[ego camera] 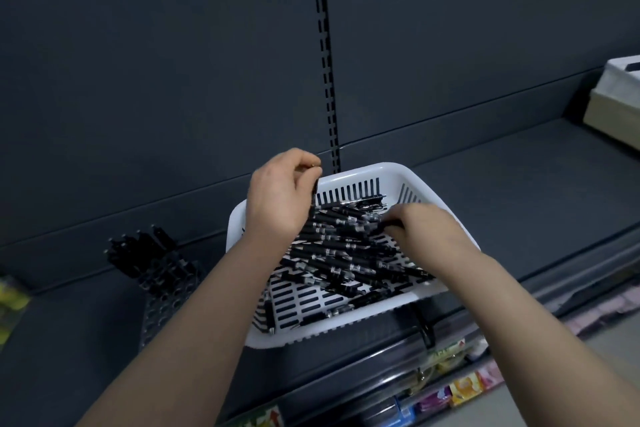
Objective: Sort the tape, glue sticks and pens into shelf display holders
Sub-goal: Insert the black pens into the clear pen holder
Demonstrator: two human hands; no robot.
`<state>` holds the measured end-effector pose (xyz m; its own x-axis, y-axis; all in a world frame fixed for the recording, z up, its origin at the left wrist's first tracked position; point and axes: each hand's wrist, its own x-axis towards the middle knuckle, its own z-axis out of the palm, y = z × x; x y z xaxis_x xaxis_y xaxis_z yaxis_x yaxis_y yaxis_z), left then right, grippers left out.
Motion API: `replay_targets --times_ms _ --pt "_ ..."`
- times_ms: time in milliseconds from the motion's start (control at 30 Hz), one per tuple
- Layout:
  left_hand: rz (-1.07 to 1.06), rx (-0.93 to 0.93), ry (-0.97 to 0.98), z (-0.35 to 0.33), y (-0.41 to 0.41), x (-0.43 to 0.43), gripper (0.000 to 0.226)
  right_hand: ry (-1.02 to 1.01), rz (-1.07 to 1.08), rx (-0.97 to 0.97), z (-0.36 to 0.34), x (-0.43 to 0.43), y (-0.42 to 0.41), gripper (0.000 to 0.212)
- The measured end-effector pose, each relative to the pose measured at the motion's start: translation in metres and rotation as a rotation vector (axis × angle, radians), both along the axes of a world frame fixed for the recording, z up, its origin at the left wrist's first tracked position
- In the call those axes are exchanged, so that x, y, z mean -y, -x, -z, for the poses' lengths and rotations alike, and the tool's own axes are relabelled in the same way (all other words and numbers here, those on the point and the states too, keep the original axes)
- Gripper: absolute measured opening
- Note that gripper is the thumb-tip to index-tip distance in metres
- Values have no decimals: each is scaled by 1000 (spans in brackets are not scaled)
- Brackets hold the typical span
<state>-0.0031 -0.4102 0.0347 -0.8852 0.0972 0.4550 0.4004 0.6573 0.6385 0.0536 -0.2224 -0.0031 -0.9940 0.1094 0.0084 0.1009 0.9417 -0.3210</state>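
– Black pens (346, 246), so many! Where are they all?

– They lie in a heap in the white basket (363, 172). The basket sits on the grey shelf (519, 191). More pens stand in a metal holder (162, 291) with little holes, left of the basket.

– What do the pens look like?

– Thin and dark, with small shiny rings. They point every way and lie on top of each other.

– What are the hands doing?

– The left hand (277, 198) is over the far left corner of the basket. Its fingers are pinched on one pen (314, 194) that hangs down. The right hand (426, 225) is over the right side of the basket. Its fingers bend down and seem to pinch a pen on top of the heap. It is a bit blurry.

– Are pens hard to pick up?

– I think not. They look light and stiff. But they are smooth and can roll or slip. I would take one by the middle, so that it does not tip.
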Motion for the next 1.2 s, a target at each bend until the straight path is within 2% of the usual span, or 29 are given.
replay_targets --times_ms 100,200,267,333,433,567,667,900,1200 --pt "-48 -50 -157 -16 -9 33 12 279 -67 -221 -19 23 -1 20" --pt "-111 -57 -256 -32 -14 76 13 464 -110 -403 -38 53 3 12" --pt "-146 -55 -279 -40 -19 108 14 555 -156 -451 -48 77 7 12" --pt "-177 -46 -264 -44 -25 139 14 615 -242 -428 -54 103 11 20" --pt "-214 -6 -199 -40 -33 178 15 592 -325 -377 -51 141 16 26" --pt "-265 75 -46 -26 -35 207 15 545 -330 -375 -42 180 23 15" --pt "-279 137 -19 -15 -32 215 15 522 -322 -368 -33 198 26 11" --pt "-203 69 95 -2 -23 225 16 493 -276 -410 -25 217 34 10" --pt "-175 79 101 6 -20 234 15 497 -287 -404 -24 235 38 10"
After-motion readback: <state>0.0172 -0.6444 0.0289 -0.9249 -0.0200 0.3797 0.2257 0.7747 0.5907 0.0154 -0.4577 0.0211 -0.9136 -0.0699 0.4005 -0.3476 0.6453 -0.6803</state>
